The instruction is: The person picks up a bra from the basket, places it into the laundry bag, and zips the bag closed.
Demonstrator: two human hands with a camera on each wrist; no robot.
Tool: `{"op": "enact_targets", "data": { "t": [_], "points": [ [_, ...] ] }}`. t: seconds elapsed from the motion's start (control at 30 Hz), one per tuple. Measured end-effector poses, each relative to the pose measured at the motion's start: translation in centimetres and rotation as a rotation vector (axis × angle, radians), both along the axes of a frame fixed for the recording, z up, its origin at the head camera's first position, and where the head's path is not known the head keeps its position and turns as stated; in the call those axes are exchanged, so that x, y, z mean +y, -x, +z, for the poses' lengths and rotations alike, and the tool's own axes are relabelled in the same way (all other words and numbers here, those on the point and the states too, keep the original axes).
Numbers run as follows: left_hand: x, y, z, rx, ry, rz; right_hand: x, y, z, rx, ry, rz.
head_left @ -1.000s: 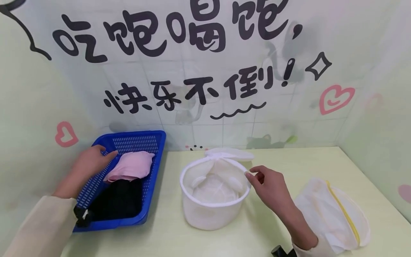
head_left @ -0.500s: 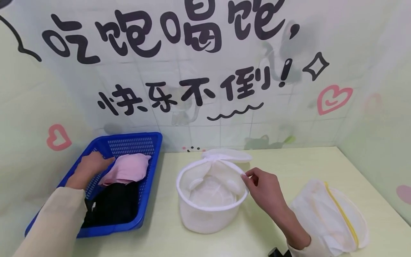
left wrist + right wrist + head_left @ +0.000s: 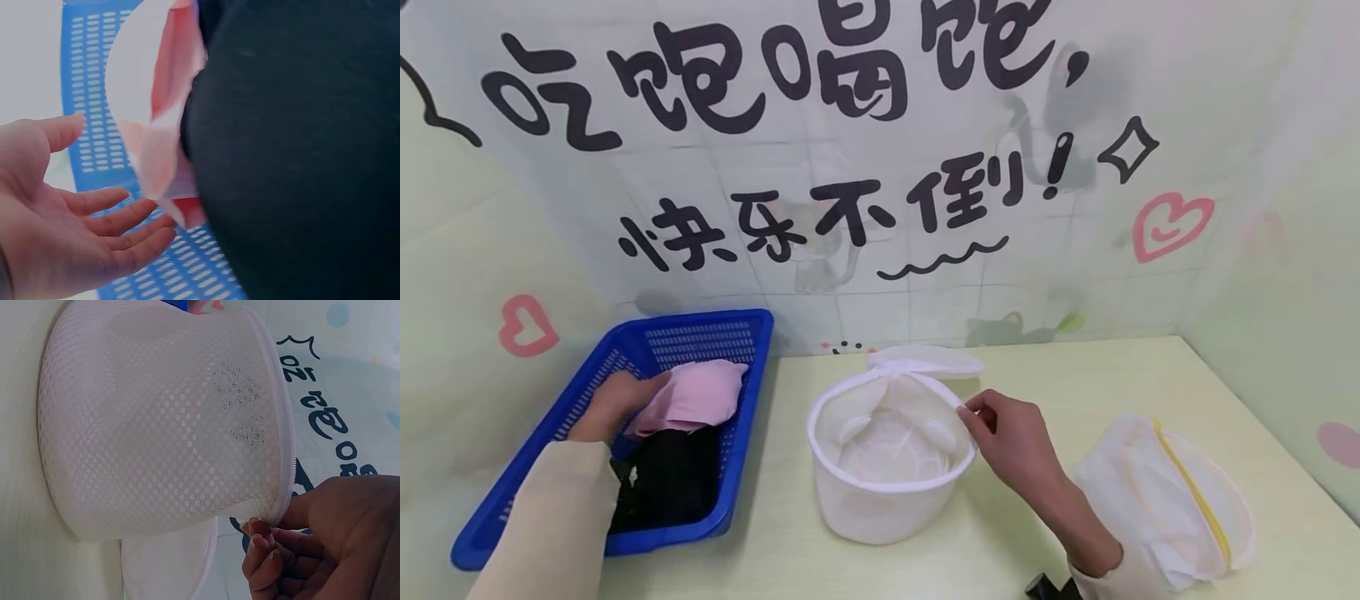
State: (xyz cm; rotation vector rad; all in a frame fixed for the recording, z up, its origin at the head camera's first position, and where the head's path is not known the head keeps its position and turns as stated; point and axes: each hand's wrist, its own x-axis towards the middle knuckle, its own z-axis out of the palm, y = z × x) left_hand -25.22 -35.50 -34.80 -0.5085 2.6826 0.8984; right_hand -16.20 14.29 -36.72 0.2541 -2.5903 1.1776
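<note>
A blue perforated plastic basket stands at the left, holding a folded pink cloth item and a black fabric item. My left hand reaches into it beside the pink item. In the left wrist view its thumb and fingers are spread, with some fingertips at or very near the pink fabric. A round white mesh laundry bag sits upright with its top unzipped and its lid folded back. My right hand pinches the bag's rim between thumb and fingers.
Another white mesh bag with a yellow zipper lies flattened on the pale table at the right. A printed wall covering with large black characters rises behind the table, and side walls flank it.
My left hand has moved down into the basket, closer to the pink item. The right hand has come to the laundry bag's rim and pinches it. The view has shifted slightly.
</note>
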Motion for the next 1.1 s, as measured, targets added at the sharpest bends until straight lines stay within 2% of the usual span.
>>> {"op": "enact_targets", "data": {
  "t": [0.07, 0.2, 0.3, 0.47, 0.57, 0.63, 0.8, 0.87, 0.97, 1.1],
  "points": [
    [-0.6, -0.1, -0.5, -0.015, -0.002, 0.003, -0.2, 0.0, 0.0, -0.004, 0.009, 0.017],
    [-1.4, 0.0, -1.4, 0.003, -0.041, 0.021, -0.6, 0.1, 0.2, -0.012, 0.023, 0.044],
    [-1.2, 0.2, -1.8, -0.004, -0.075, 0.014, -0.6, 0.1, 0.2, -0.021, 0.02, 0.051],
    [-0.5, 0.6, -2.2, -0.062, -0.117, 0.011, -0.4, 0.0, 0.2, -0.033, 0.012, 0.063],
    [-0.6, 0.7, -2.2, -0.104, -0.175, 0.048, -0.3, 0.0, 0.2, -0.025, 0.015, 0.075],
    [-0.8, 0.8, -2.3, -0.115, -0.196, 0.095, -0.3, 0.1, 0.2, -0.013, 0.016, 0.086],
    [-0.8, 1.0, -2.7, -0.089, -0.277, 0.171, -0.1, 0.1, 0.2, 0.0, 0.001, 0.089],
    [-0.7, 1.1, -2.9, -0.074, -0.304, 0.164, 0.1, 0.0, 0.2, -0.008, -0.003, 0.084],
    [-0.6, 1.1, -3.0, -0.047, -0.297, 0.164, 0.2, 0.0, 0.1, -0.02, -0.004, 0.084],
    [-0.8, 1.3, -3.1, -0.015, -0.258, 0.201, 0.2, 0.0, 0.0, -0.033, -0.006, 0.089]
  ]
}}
